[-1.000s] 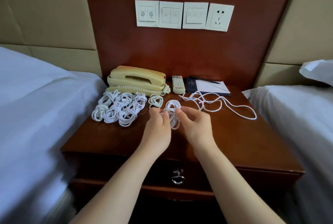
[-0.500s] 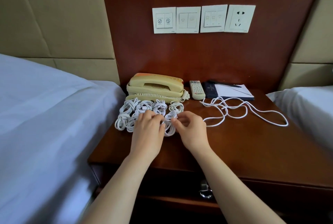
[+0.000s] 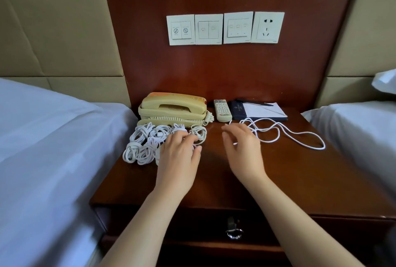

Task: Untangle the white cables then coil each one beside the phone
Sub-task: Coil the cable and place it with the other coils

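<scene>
White cables (image 3: 145, 144), wound into small coils, lie heaped on the table (image 3: 300, 181) in my remote feed, just in front of the phone (image 3: 173, 108). A white-sheeted bed (image 3: 42, 148) flanks the table on the left and a second bed (image 3: 360, 133) on the right, with a dark wood panel (image 3: 214, 73) rising behind. My left hand (image 3: 180, 155) lies over the near right part of the heap, its grip released, fingers (image 3: 188, 138) resting on the coils. My right hand (image 3: 244, 151) hovers above bare wood to the right of the heap, its grip likewise released, loosely spread and holding nothing I can make out. One loose cable (image 3: 300, 135) sprawls in open loops to the right of that hand, partly hidden behind it. Four switch and socket plates (image 3: 225, 28) hang on the panel. A notepad (image 3: 263, 110) with a pen (image 3: 257, 103) lies along the table's back edge. A remote (image 3: 222, 110) lies between it and the phone.
</scene>
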